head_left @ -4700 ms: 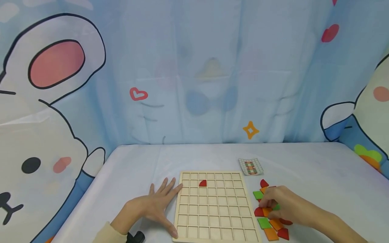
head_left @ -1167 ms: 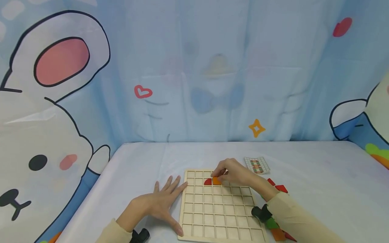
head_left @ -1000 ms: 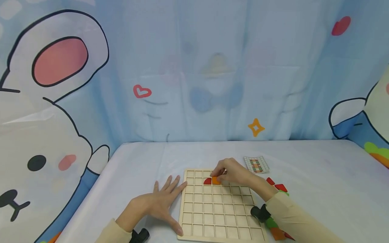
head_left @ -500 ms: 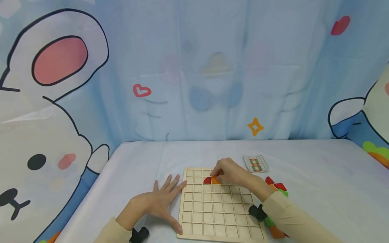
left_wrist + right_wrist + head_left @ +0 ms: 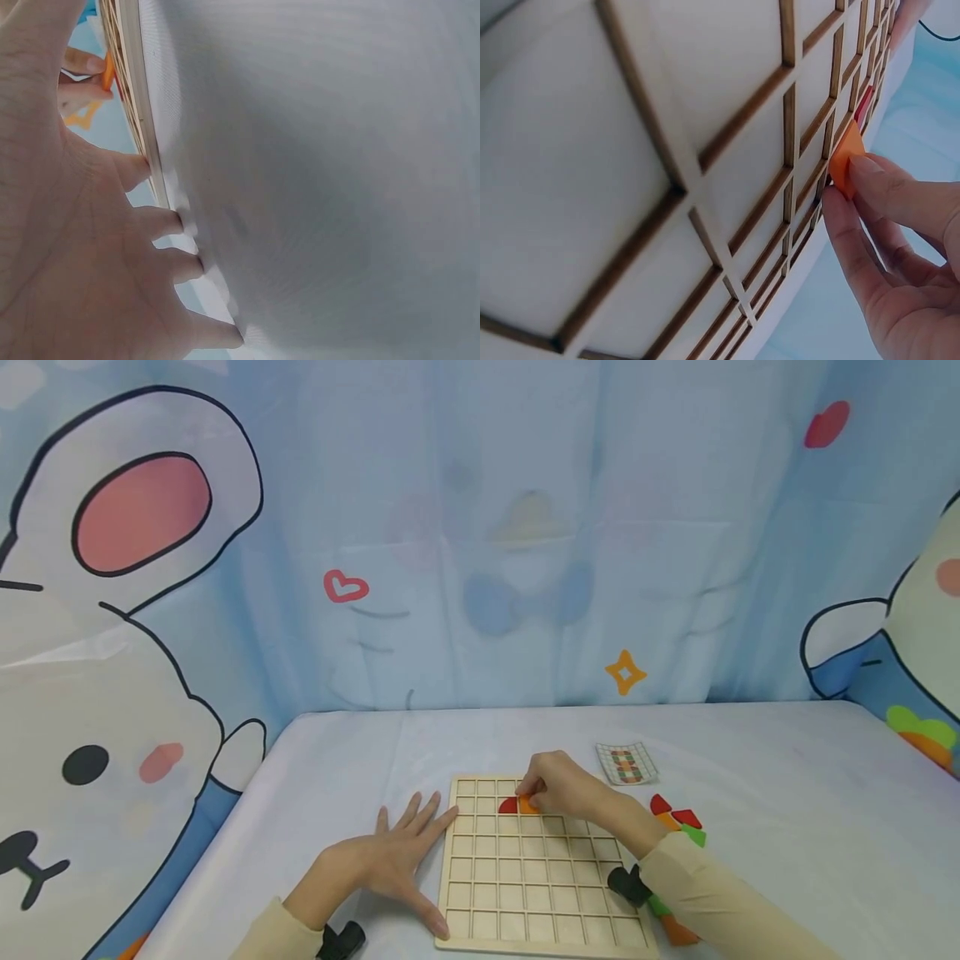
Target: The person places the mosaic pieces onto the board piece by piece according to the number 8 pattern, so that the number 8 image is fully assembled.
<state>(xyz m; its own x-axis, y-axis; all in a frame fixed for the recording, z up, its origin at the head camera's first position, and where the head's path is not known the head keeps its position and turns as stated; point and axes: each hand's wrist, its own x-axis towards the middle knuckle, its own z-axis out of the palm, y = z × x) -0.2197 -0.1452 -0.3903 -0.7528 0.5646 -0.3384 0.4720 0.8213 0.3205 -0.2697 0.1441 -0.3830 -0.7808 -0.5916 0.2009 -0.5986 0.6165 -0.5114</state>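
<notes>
A pale wooden grid board lies on the white table. My right hand pinches an orange square tile between thumb and fingers at the board's second row from the back; in the right wrist view the orange tile stands tilted on the grid. Just left of it, a red rounded piece sits in a cell. My left hand lies spread at the board's left edge, thumb and index finger touching it; the left wrist view shows the fingertips of that hand down on the cloth.
Right of the board are loose red, orange and green tiles, partly hidden by my right sleeve. A small printed pattern card lies behind the board's right corner. A cartoon-printed curtain hangs behind the table.
Since the oldest frame, my right hand has moved from the loose tiles to the board, bringing the orange tile beside the red piece. Over the last second both hands have stayed nearly still.
</notes>
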